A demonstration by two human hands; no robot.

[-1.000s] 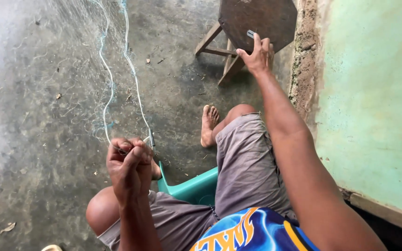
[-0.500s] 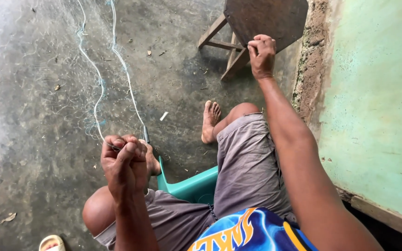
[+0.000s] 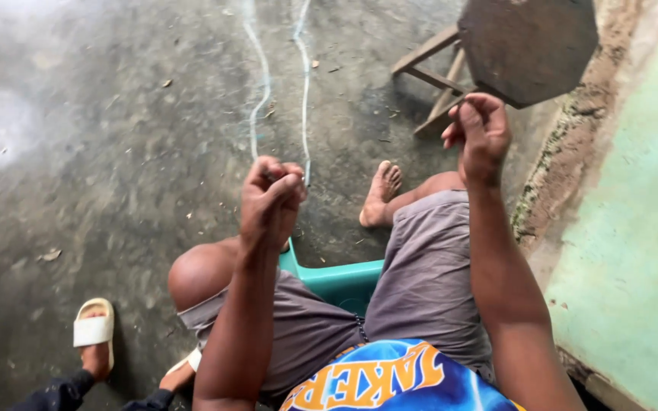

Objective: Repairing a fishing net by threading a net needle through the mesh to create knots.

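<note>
Head view looks down over a seated person's lap onto a grey concrete floor [image 3: 100, 175]. The left hand [image 3: 272, 199] is raised in front of the knees, curled into a closed fist, and it grips the near ends of two pale blue-white strands of twine [image 3: 302, 91]. From the fist the two strands run away across the floor toward the top edge of the picture, lying side by side with a narrow gap between them; the left strand wavers, the right one runs straighter. The right hand [image 3: 478, 133] is lifted higher and farther to the right, fingers bent in and pinched together; whether it holds a fine thread between the fingertips cannot be told. It sits just in front of a dark wooden stool [image 3: 527, 46], whose slanted legs rest on the floor near the base of a green wall [image 3: 634, 251].

The person sits on a teal plastic seat [image 3: 340, 280], which shows between the thighs, and wears grey shorts [image 3: 428, 266] and a blue top with orange lettering. A bare foot [image 3: 381, 194] is planted on the floor just right of the left hand. At lower left, another person's foot in a white sandal [image 3: 94, 332] stands on the floor, well apart from the twine.
</note>
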